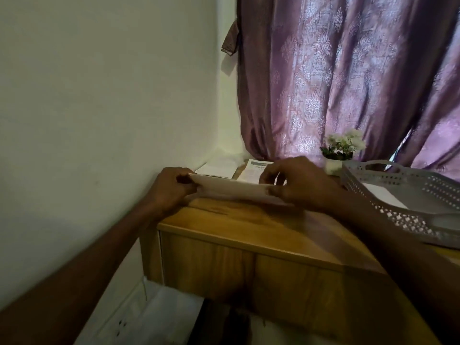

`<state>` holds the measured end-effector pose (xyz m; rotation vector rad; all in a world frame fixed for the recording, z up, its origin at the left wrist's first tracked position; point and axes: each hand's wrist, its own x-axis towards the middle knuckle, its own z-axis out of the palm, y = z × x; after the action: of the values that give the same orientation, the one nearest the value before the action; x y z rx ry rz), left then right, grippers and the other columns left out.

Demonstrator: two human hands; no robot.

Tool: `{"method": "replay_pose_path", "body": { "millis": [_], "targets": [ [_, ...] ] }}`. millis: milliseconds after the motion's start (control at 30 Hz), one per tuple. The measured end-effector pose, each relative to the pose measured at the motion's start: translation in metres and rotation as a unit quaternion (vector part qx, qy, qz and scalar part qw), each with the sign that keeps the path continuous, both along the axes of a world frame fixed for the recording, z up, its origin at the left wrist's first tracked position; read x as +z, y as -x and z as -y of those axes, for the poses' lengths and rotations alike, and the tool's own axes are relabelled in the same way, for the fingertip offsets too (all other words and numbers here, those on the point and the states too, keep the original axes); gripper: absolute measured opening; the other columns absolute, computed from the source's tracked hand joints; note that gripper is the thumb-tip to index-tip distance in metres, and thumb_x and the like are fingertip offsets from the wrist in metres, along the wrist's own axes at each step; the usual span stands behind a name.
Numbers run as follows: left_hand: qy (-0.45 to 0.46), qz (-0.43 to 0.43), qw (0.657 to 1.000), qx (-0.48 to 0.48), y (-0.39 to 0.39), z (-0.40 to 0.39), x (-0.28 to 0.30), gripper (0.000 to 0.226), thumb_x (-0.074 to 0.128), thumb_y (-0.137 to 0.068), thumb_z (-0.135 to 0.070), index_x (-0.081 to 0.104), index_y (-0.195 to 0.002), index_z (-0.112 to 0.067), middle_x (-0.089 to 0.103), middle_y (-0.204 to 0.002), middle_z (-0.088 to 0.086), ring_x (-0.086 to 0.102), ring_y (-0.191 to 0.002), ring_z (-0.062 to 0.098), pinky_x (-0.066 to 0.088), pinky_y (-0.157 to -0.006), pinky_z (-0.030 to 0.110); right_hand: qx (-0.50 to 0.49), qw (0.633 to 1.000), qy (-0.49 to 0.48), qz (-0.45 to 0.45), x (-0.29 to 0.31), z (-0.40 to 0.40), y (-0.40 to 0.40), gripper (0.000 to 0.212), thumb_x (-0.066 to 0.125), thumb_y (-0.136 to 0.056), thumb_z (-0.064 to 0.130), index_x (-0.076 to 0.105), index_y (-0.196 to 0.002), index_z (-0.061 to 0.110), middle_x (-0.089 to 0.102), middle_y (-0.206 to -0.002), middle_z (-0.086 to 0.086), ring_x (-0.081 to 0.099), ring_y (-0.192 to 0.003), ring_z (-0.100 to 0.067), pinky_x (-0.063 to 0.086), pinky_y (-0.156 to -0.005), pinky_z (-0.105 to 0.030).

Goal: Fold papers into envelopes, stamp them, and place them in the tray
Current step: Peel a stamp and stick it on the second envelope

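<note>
Both hands on it: left hand (171, 188) and right hand (296, 183) pinch the ends of the folded paper (231, 189) over the wooden desk (249, 220), left of the grey tray (398, 192). Uneven pinching could skew the crease, I'd say.

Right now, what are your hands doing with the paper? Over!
Left hand and right hand grip folded paper by its ends, over the desk. Tray at right. Nothing in the way.
</note>
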<state>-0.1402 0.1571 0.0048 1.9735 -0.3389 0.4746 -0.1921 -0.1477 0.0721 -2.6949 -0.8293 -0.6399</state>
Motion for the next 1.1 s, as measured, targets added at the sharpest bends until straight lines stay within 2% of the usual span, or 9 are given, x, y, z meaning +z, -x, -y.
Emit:
{"method": "replay_pose_path", "body": {
  "millis": [67,133,200,300,400,500,600,767,1100],
  "targets": [
    [-0.123,0.01,0.992,-0.001,0.007,-0.006,0.002,0.023,0.075,-0.087,0.0,0.082,-0.09,-0.021,0.078,-0.093,-0.006,0.07,-0.089,0.006,0.058,-0.083,0.023,0.011,1.0,-0.008,-0.005,-0.024,-0.004,0.011,0.014,0.08,-0.082,0.026,0.072,-0.09,0.034,0.07,-0.092,0.015,0.061,-0.079,-0.003,0.054,-0.079,-0.033],
    [-0.203,-0.015,0.979,0.004,0.012,-0.009,0.005,0.026,0.071,-0.09,0.001,0.083,-0.096,-0.02,0.076,-0.106,-0.005,0.067,-0.1,0.008,0.053,-0.095,0.026,-0.003,1.0,-0.014,-0.025,-0.04,-0.007,0.019,0.012,0.08,-0.083,0.039,0.071,-0.091,0.035,0.067,-0.095,0.016,0.059,-0.084,-0.003,0.053,-0.078,-0.035],
    [-0.235,-0.034,0.971,0.009,0.017,-0.011,0.009,0.027,0.065,-0.094,-0.001,0.083,-0.101,-0.02,0.074,-0.111,-0.007,0.064,-0.102,0.007,0.049,-0.097,0.025,-0.014,0.999,-0.02,-0.046,-0.05,-0.009,0.024,0.015,0.075,-0.085,0.049,0.072,-0.09,0.035,0.067,-0.096,0.018,0.059,-0.087,-0.002,0.052,-0.077,-0.034],
    [-0.231,-0.013,0.973,0.01,0.02,-0.006,0.013,0.023,0.063,-0.097,-0.011,0.08,-0.111,-0.02,0.074,-0.115,-0.006,0.065,-0.103,0.009,0.05,-0.089,0.023,-0.014,0.998,-0.045,-0.044,-0.057,-0.013,0.024,0.02,0.068,-0.091,0.052,0.074,-0.093,0.033,0.068,-0.096,0.017,0.061,-0.086,-0.004,0.054,-0.079,-0.037],
    [-0.261,-0.016,0.965,0.022,0.019,0.011,0.009,0.034,0.053,-0.106,-0.03,0.064,-0.137,-0.021,0.058,-0.144,0.001,0.055,-0.129,0.02,0.038,-0.098,0.027,-0.022,0.995,-0.085,-0.036,-0.058,-0.023,0.014,0.026,0.062,-0.097,0.046,0.075,-0.107,0.025,0.07,-0.108,0.008,0.062,-0.095,-0.011,0.053,-0.087,-0.04],
    [-0.351,-0.081,0.933,-0.012,0.024,0.034,-0.002,0.056,0.039,-0.108,-0.051,0.037,-0.157,-0.024,0.036,-0.165,0.002,0.038,-0.148,0.027,0.031,-0.116,0.036,-0.035,0.993,-0.068,-0.091,-0.066,-0.039,0.003,0.041,0.049,-0.101,0.053,0.064,-0.128,0.025,0.063,-0.133,0.002,0.058,-0.119,-0.019,0.047,-0.103,-0.044],
    [-0.418,-0.113,0.901,-0.008,0.03,0.046,-0.005,0.063,0.029,-0.107,-0.056,0.03,-0.16,-0.023,0.031,-0.168,0.004,0.035,-0.15,0.028,0.028,-0.121,0.043,-0.063,0.986,-0.035,-0.15,-0.078,-0.049,-0.004,0.054,0.034,-0.103,0.06,0.052,-0.143,0.028,0.05,-0.152,0.002,0.05,-0.133,-0.023,0.039,-0.111,-0.047],
    [-0.444,-0.116,0.889,0.001,0.034,0.047,0.001,0.062,0.027,-0.109,-0.053,0.027,-0.161,-0.019,0.028,-0.169,0.006,0.033,-0.151,0.028,0.026,-0.122,0.045,-0.088,0.979,0.012,-0.183,-0.078,-0.047,-0.009,0.06,0.025,-0.105,0.06,0.035,-0.156,0.03,0.032,-0.165,0.002,0.032,-0.15,-0.024,0.025,-0.122,-0.05],
    [-0.474,-0.124,0.872,-0.003,0.03,0.045,-0.001,0.069,0.022,-0.107,-0.058,0.016,-0.164,-0.021,0.012,-0.173,0.002,0.016,-0.158,0.026,0.013,-0.128,0.049,-0.153,0.962,0.063,-0.216,-0.079,-0.025,0.001,0.067,0.016,-0.104,0.064,0.014,-0.163,0.033,0.008,-0.171,0.007,0.008,-0.157,-0.017,0.008,-0.125,-0.055]
  ]
}}
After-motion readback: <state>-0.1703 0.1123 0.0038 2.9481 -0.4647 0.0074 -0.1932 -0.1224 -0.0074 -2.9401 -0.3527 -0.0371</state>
